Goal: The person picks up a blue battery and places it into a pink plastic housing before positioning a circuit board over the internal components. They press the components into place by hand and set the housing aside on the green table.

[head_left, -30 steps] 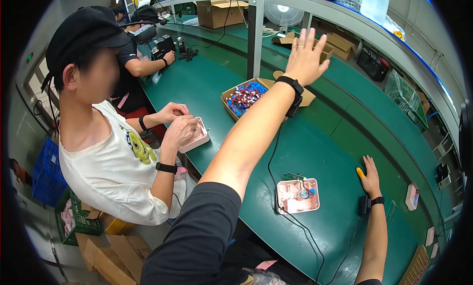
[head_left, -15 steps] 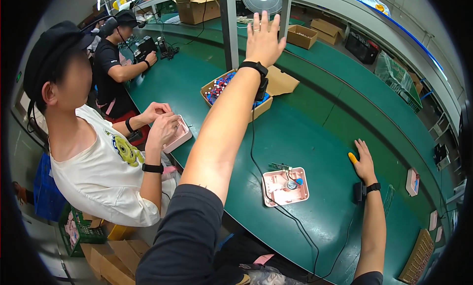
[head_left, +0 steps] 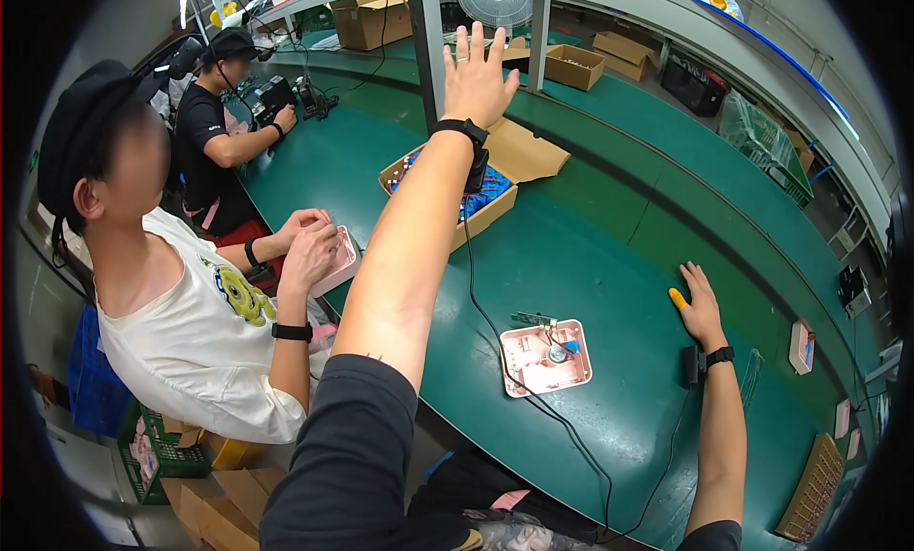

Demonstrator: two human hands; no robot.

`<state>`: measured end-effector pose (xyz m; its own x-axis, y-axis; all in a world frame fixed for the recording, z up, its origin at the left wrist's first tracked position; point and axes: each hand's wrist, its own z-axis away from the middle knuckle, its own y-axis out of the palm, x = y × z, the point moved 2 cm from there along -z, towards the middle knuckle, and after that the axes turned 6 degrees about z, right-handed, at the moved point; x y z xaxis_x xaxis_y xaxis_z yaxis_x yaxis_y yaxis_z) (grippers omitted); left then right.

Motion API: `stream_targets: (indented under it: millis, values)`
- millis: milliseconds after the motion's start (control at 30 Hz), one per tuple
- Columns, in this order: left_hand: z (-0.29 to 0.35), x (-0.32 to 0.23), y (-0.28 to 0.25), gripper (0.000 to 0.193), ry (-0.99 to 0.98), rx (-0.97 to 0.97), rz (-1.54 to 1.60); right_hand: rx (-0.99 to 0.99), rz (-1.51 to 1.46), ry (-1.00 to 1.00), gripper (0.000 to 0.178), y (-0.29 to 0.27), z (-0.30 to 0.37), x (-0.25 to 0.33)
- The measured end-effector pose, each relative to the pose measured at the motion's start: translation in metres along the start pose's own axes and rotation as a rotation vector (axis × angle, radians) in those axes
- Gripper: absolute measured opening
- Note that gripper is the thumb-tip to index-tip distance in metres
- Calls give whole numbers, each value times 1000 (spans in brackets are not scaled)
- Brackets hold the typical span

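My left hand [head_left: 479, 87] is stretched far forward with its fingers spread and nothing in it, up by the metal post. Beneath that forearm, a cardboard box [head_left: 497, 208] holds blue parts with wires; the arm hides some of it. On the table to the right, my right hand [head_left: 703, 313] lies open and holds nothing, its thumb in a yellow finger cot. Between my arms sits a pink plastic housing [head_left: 519, 372], its inside facing up. In it are a round metallic part [head_left: 558, 354] and a blue piece, and a green circuit board [head_left: 533, 319] rests at its far edge.
A black cable [head_left: 574, 425] crosses the housing toward the table's near edge. At left, a co-worker's hands [head_left: 309, 256] work over another pink housing [head_left: 345, 270]. A second co-worker sits farther off. A brown slotted tray [head_left: 811, 489] stands at the right, with small pink parts nearby.
My left hand has shifted slightly to the left, still open, and more of the blue parts in the box shows. The view has shifted a little; my right hand stays on the table.
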<state>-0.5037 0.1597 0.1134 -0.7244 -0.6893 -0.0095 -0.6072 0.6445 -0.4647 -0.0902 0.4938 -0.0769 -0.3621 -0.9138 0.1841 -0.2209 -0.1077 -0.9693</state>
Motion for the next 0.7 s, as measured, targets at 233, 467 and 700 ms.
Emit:
stream_targets:
  millis: [233,467,700]
  values:
    - [22,-14,-7,60,-36,47,241,47,-1,2,61,2,-2,2]
    - [121,-103,-10,40,180,744,792,7,59,-8,58,-4,3,-2]
    - [190,-98,-8,47,129,932,837,-19,13,-71,58,1,-5,6]
